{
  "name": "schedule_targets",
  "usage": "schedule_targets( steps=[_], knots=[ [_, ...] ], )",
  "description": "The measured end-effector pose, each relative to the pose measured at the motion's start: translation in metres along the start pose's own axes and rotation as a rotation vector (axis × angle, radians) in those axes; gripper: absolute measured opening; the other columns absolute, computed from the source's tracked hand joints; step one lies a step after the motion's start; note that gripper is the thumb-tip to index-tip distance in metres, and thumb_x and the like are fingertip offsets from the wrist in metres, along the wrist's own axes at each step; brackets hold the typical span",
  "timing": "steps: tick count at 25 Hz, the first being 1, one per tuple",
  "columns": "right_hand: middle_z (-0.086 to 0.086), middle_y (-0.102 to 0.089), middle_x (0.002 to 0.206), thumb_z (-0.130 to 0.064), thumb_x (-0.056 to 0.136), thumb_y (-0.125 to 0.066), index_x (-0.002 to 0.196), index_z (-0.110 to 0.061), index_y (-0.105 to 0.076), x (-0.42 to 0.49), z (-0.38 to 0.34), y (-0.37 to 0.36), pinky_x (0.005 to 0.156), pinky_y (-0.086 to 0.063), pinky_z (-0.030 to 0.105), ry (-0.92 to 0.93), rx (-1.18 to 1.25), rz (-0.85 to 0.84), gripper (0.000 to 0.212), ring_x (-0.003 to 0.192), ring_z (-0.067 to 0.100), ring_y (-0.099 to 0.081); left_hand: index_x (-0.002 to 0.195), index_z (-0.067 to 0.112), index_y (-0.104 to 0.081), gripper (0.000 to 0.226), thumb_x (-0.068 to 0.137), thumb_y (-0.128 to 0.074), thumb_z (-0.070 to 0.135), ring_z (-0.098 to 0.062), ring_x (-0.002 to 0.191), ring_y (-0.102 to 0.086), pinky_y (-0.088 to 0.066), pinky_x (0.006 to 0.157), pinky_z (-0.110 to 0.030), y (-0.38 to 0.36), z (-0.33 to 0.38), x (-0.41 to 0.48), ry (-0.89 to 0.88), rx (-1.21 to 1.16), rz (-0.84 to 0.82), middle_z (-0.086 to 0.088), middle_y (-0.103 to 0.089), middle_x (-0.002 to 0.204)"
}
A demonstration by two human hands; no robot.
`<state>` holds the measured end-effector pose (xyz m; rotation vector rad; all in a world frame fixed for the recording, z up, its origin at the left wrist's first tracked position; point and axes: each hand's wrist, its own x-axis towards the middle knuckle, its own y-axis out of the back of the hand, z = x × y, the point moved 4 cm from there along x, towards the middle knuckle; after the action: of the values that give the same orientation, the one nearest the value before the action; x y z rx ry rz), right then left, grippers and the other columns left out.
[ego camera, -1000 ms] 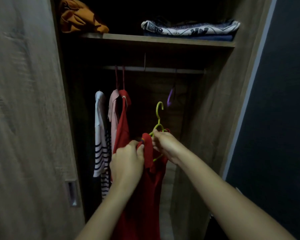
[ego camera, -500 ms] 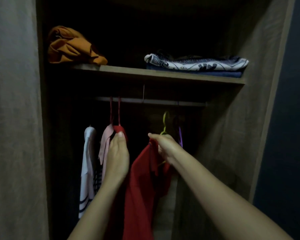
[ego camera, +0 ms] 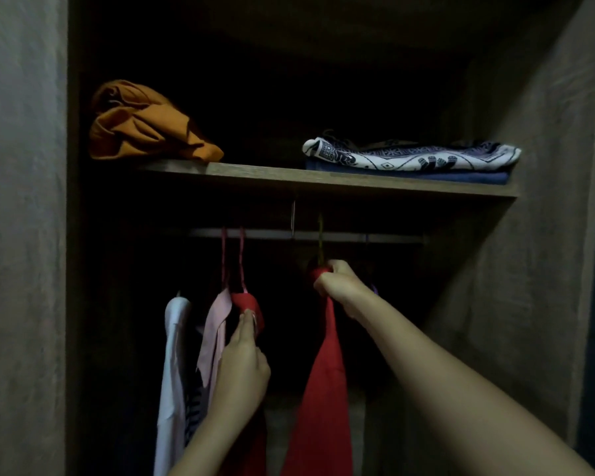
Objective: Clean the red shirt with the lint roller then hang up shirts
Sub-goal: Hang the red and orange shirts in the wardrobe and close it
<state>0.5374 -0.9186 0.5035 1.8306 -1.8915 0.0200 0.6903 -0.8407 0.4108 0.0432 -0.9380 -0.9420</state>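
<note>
Inside a dim wardrobe, a red shirt (ego camera: 323, 389) hangs from a yellow-green hanger (ego camera: 320, 242) whose hook reaches up to the metal rail (ego camera: 358, 237). My right hand (ego camera: 337, 286) is closed on the shirt's top at the hanger neck, just under the rail. My left hand (ego camera: 241, 365) reaches up to a second red garment (ego camera: 248, 305) that hangs on a pink hanger (ego camera: 232, 255) to the left; its fingertips touch that garment's shoulder. No lint roller is in view.
A pink garment (ego camera: 215, 334) and a white striped one (ego camera: 172, 372) hang at the left of the rail. The shelf (ego camera: 323, 182) above carries an orange cloth bundle (ego camera: 141, 125) and folded patterned fabric (ego camera: 409, 159). Wardrobe walls close in on both sides.
My right hand has lifted the red shirt and its hanger up to the rail. My left hand let go of that shirt and moved left to the other red garment. The camera tilted up.
</note>
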Motion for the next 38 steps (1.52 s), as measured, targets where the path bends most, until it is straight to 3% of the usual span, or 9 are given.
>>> schedule_targets(
  steps=[3,8,12,15,20,23,28,34,38],
  knots=[
    [-0.003,-0.049,0.057,0.000,0.080,-0.049,0.066,-0.016,-0.055,0.021,0.013,-0.015,0.038,-0.034,0.012,0.013,-0.047,-0.028,0.022,0.049,0.008,-0.045,0.147,0.008,-0.019,0.063,0.090,-0.045,-0.001,-0.016,0.141,-0.025,-0.010,0.097,-0.004,0.003,-0.004,0.003,-0.049,-0.010,-0.065,-0.008,-0.027,0.153],
    [0.005,-0.062,0.074,-0.010,0.081,-0.048,0.096,-0.008,-0.066,0.031,0.046,-0.032,0.057,-0.045,0.025,-0.045,-0.135,-0.007,0.025,0.062,0.016,-0.057,0.148,0.010,-0.018,0.066,0.090,-0.048,0.005,-0.012,0.140,-0.026,-0.009,0.096,0.000,0.008,-0.016,0.007,-0.074,0.023,-0.138,-0.005,-0.029,0.153],
    [0.021,-0.049,0.125,-0.020,0.083,-0.053,0.122,-0.006,-0.052,0.013,0.029,-0.021,0.097,-0.042,0.035,-0.016,-0.605,0.055,0.041,0.117,0.035,-0.049,0.136,0.013,-0.041,0.046,0.094,-0.047,0.031,-0.015,0.122,-0.051,-0.032,0.081,-0.016,0.032,0.008,0.008,-0.177,0.276,-0.103,-0.003,-0.058,0.128],
    [0.013,-0.051,0.115,-0.026,0.082,-0.056,0.117,-0.010,-0.053,-0.024,-0.024,-0.005,0.089,-0.045,0.038,0.514,-0.796,0.353,0.039,0.108,0.029,-0.050,0.111,0.012,-0.064,0.041,0.090,-0.043,0.041,-0.024,0.092,-0.068,-0.050,0.071,-0.029,0.089,0.067,0.025,-0.485,0.317,0.159,-0.007,-0.070,0.098],
    [0.010,-0.055,0.097,-0.029,0.076,-0.054,0.098,-0.011,-0.056,-0.065,-0.108,0.028,0.081,-0.036,0.030,1.132,-0.791,0.698,0.028,0.090,0.022,-0.046,0.113,0.004,-0.062,0.032,0.090,-0.047,0.021,-0.030,0.092,-0.065,-0.055,0.077,-0.039,0.165,0.160,0.090,-0.839,0.438,0.414,-0.015,-0.066,0.104],
    [0.011,-0.048,0.119,-0.038,0.079,-0.049,0.113,-0.010,-0.051,-0.054,-0.147,0.044,0.100,-0.031,0.037,1.203,-0.907,0.748,0.045,0.111,0.026,-0.044,0.123,0.006,-0.055,0.035,0.094,-0.046,0.024,-0.027,0.112,-0.055,-0.048,0.091,-0.038,0.187,0.184,0.151,-0.735,0.669,0.313,-0.014,-0.055,0.125],
    [0.016,-0.046,0.142,-0.055,0.088,-0.028,0.134,-0.015,-0.048,-0.013,-0.153,0.053,0.108,-0.033,0.044,0.969,-1.217,0.533,0.064,0.132,0.030,-0.044,0.137,0.023,-0.039,0.073,0.082,-0.042,0.070,-0.041,0.131,-0.034,-0.029,0.105,-0.058,0.205,0.131,0.202,0.025,0.930,-0.102,-0.016,-0.037,0.144],
    [0.008,-0.044,0.145,-0.061,0.091,-0.002,0.128,-0.028,-0.052,-0.001,-0.131,0.051,0.105,-0.037,0.042,0.829,-1.139,0.358,0.071,0.131,0.027,-0.045,0.129,0.032,-0.038,0.065,0.076,-0.054,0.067,-0.030,0.115,-0.048,-0.041,0.097,-0.055,0.214,0.148,0.181,-0.258,0.686,-0.152,-0.007,-0.050,0.126],
    [0.005,-0.010,0.159,-0.065,0.077,-0.002,0.147,-0.037,-0.014,-0.013,-0.132,0.047,0.116,-0.012,0.037,0.814,-1.087,0.274,0.076,0.146,0.020,-0.009,0.139,0.036,-0.027,0.077,0.074,-0.059,0.064,-0.040,0.131,-0.028,-0.034,0.103,-0.057,0.213,0.125,0.173,-0.125,0.570,-0.235,-0.014,-0.023,0.147]
  ],
)
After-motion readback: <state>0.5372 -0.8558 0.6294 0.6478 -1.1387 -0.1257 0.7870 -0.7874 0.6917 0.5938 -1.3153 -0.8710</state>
